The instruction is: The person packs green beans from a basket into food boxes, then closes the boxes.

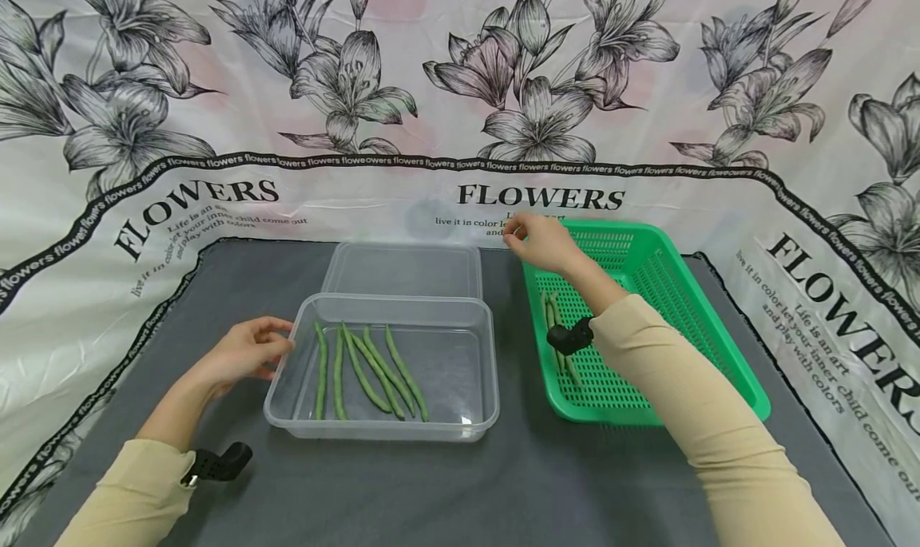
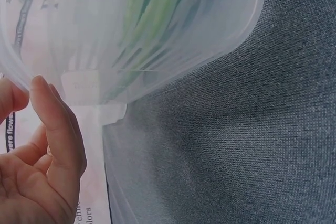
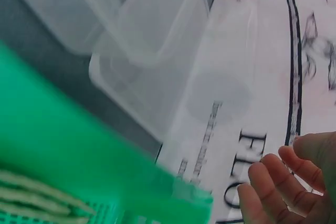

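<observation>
My left hand (image 1: 240,354) is beside the left wall of a clear plastic box (image 1: 460,371), its fingertips at the rim. In the left wrist view, a gap shows between thumb and index fingertip (image 2: 39,85). Several green beans (image 1: 357,371) lie in the box, roughly lengthwise and side by side. My right hand (image 1: 542,242) hovers over the far left corner of a green plastic basket (image 1: 690,323), holding nothing; its fingers (image 3: 273,187) are loosely bent. A few more green beans (image 1: 559,331) lie along the basket's left side, partly hidden by the wrist camera.
A clear lid (image 1: 402,269) lies flat behind the box. Grey cloth (image 1: 402,491) covers the table. Behind it hangs a white flower-printed sheet (image 1: 388,204) with black lettering. The basket stands to the right of the box, with a strip of cloth between them.
</observation>
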Available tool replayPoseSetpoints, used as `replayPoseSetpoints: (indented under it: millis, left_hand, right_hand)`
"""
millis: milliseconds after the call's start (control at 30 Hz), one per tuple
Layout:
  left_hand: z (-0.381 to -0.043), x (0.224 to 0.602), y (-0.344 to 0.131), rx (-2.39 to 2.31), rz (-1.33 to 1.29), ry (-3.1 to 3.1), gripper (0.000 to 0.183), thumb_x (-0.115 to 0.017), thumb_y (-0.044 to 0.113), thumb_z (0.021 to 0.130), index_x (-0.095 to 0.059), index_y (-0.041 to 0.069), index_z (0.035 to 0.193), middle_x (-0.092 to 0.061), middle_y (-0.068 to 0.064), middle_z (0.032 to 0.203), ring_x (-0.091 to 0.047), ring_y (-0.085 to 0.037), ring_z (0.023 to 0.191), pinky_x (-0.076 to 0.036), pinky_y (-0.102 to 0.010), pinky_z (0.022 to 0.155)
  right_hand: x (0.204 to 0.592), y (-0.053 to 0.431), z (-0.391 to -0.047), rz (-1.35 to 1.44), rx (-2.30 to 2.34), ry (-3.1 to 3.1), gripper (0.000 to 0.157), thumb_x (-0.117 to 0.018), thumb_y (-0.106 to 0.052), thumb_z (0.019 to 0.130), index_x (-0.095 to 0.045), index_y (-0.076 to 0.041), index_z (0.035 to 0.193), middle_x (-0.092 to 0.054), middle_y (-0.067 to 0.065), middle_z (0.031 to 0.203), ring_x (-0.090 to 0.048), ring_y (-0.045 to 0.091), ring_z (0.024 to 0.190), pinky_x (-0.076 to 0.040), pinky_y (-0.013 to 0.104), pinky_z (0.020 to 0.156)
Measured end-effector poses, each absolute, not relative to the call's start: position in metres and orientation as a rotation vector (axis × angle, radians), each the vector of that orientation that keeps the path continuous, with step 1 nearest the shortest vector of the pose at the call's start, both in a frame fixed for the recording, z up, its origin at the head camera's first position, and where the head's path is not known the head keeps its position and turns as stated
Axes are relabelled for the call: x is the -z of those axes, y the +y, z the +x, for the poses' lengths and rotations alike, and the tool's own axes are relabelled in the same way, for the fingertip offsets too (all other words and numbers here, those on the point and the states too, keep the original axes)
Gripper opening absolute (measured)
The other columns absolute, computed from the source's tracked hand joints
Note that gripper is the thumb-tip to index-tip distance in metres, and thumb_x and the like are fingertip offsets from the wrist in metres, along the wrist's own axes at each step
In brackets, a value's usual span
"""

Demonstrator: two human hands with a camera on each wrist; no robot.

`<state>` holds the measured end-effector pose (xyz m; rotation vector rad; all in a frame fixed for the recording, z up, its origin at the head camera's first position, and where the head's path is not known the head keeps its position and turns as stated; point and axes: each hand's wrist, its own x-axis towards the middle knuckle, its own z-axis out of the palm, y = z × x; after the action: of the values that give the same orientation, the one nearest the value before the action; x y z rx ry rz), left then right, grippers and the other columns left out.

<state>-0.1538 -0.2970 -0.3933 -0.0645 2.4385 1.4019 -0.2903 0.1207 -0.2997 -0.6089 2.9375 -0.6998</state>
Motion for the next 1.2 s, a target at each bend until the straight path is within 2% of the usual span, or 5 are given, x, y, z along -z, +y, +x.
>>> replayPoseSetpoints:
  millis: [333, 600, 800, 1000, 1200]
  left_hand:
    - [-0.153, 0.394, -0.297, -1.402, -0.055, 2.441, 0.053, -0.054, 0.026, 0.093, -0.037, -0.002, 0.134, -0.057, -0.015, 0.101, -0.055, -0.020, 0.086, -0.054, -0.034, 0.068]
    - [-0.153, 0.393, -0.296, -1.406, -0.053, 2.430, 0.054, -0.054, 0.025, 0.093, -0.035, -0.003, 0.135, -0.056, -0.018, 0.102, -0.055, -0.019, 0.086, -0.054, -0.034, 0.068]
    - [-0.153, 0.393, -0.296, -1.395, -0.060, 2.432, 0.055, -0.054, 0.026, 0.094, -0.035, -0.003, 0.136, -0.056, -0.016, 0.103, -0.055, -0.019, 0.086, -0.054, -0.034, 0.069]
    - [-0.153, 0.395, -0.296, -1.400, -0.056, 2.430, 0.056, -0.055, 0.027, 0.093, -0.035, -0.002, 0.136, -0.057, -0.015, 0.103, -0.055, -0.018, 0.085, -0.053, -0.034, 0.068]
    - [-0.153, 0.396, -0.296, -1.409, -0.058, 2.432, 0.056, -0.055, 0.027, 0.093, -0.035, -0.002, 0.136, -0.057, -0.015, 0.103, -0.055, -0.017, 0.084, -0.053, -0.033, 0.067]
  right_hand:
    - [0.314, 0.158, -0.298, -0.448, 0.723, 2.945, 0.028, -0.044, -0.019, 0.095, -0.056, -0.001, 0.112, -0.062, 0.021, 0.108, -0.060, 0.028, 0.077, -0.044, 0.038, 0.068]
    - [0.330, 0.180, -0.297, -0.294, 0.706, 2.856, 0.033, -0.041, -0.020, 0.096, -0.051, 0.001, 0.119, -0.058, 0.024, 0.115, -0.066, 0.028, 0.072, -0.051, 0.039, 0.071]
    - [0.352, 0.194, -0.293, -0.224, 0.778, 2.757, 0.035, -0.040, -0.020, 0.097, -0.049, 0.004, 0.121, -0.058, 0.025, 0.107, -0.065, 0.033, 0.077, -0.055, 0.038, 0.066]
    - [0.370, 0.206, -0.291, -0.140, 0.789, 2.701, 0.037, -0.041, -0.021, 0.097, -0.048, 0.004, 0.122, -0.059, 0.017, 0.087, -0.064, 0.028, 0.071, -0.056, 0.034, 0.064]
    - [0.380, 0.209, -0.284, -0.106, 0.803, 2.596, 0.043, -0.041, -0.021, 0.098, -0.039, 0.009, 0.129, -0.054, 0.017, 0.088, -0.058, 0.023, 0.074, -0.056, 0.031, 0.062]
